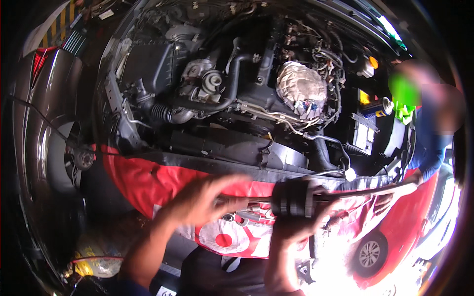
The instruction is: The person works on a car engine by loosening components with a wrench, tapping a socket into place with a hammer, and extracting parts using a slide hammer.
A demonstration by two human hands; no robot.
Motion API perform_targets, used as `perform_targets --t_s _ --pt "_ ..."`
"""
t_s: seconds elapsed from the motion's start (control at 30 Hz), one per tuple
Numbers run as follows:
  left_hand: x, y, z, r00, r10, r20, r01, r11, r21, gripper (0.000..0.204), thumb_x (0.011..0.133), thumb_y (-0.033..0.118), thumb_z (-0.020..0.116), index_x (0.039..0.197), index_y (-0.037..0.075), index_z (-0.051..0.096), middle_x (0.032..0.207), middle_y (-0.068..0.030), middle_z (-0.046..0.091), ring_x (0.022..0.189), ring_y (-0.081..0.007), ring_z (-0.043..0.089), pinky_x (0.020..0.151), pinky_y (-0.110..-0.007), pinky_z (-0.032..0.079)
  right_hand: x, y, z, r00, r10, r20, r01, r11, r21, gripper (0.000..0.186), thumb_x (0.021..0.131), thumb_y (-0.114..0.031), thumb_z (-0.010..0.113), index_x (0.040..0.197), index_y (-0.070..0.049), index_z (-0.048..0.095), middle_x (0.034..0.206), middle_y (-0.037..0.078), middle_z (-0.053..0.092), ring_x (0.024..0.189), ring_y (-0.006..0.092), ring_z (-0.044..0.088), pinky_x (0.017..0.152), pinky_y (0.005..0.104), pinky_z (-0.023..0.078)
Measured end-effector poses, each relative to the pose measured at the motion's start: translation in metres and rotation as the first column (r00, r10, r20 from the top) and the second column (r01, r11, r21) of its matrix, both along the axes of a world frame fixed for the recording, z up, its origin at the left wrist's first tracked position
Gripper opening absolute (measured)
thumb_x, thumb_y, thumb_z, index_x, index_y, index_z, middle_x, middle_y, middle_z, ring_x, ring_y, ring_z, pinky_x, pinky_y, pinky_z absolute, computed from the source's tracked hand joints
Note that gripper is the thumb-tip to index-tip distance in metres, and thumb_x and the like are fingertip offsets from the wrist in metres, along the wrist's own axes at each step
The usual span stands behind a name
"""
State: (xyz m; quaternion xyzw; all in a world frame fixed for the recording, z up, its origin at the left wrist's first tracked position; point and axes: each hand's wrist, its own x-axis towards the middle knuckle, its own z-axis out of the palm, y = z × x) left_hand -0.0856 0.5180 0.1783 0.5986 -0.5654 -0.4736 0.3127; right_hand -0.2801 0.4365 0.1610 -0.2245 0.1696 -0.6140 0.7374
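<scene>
In the head view my left hand, smeared by motion, is at the left end of a long metal bar; whether it grips the bar is unclear. My right hand holds a black ribbed cylindrical part on that bar from below. A co-worker's hand is at the bar's right end. Behind them lies a red fender cover along the front edge of an open engine bay, with metal tools on it.
The engine bay holds a bundled cloth, a battery and a spray can. A co-worker leans in at right. A dark car stands left, a red car right, and a yellow cylinder lies lower left.
</scene>
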Motion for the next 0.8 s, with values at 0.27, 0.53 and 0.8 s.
perform_targets --t_s 0.27,0.53,0.8 --pt "-0.001 0.103 -0.062 0.871 0.255 0.421 -0.318 0.944 0.086 0.035 0.090 0.031 0.079 0.105 0.002 0.069 0.090 -0.0167 0.072 0.082 -0.0378 0.071 0.070 -0.044 0.055 0.063 0.107 -0.073 0.972 0.048 -0.230 0.093 0.819 0.567 0.051 0.103 -0.046 0.063 0.133 -0.005 0.054 0.107 0.010 0.065 0.095 0.0196 0.064 0.087 0.0385 0.052" --pt "0.050 0.125 -0.117 0.846 0.314 0.430 -0.352 0.936 0.010 0.038 0.091 0.036 0.078 0.088 0.002 0.064 0.079 -0.0188 0.066 0.072 -0.0422 0.064 0.065 -0.046 0.050 0.069 0.109 -0.100 0.853 0.410 -0.324 -0.153 0.789 0.596 0.043 0.103 -0.025 0.069 0.134 0.003 0.059 0.123 0.010 0.066 0.113 0.0192 0.063 0.104 0.0346 0.046" --pt "0.077 0.122 -0.143 0.871 0.368 0.325 -0.416 0.905 0.091 0.042 0.086 0.038 0.083 0.087 0.000 0.066 0.076 -0.0168 0.066 0.066 -0.0354 0.061 0.063 -0.041 0.049 0.056 0.100 -0.081 0.717 0.528 -0.454 -0.222 0.791 0.570 0.050 0.101 -0.019 0.071 0.142 0.005 0.055 0.137 0.013 0.063 0.126 0.0205 0.058 0.110 0.0357 0.044"
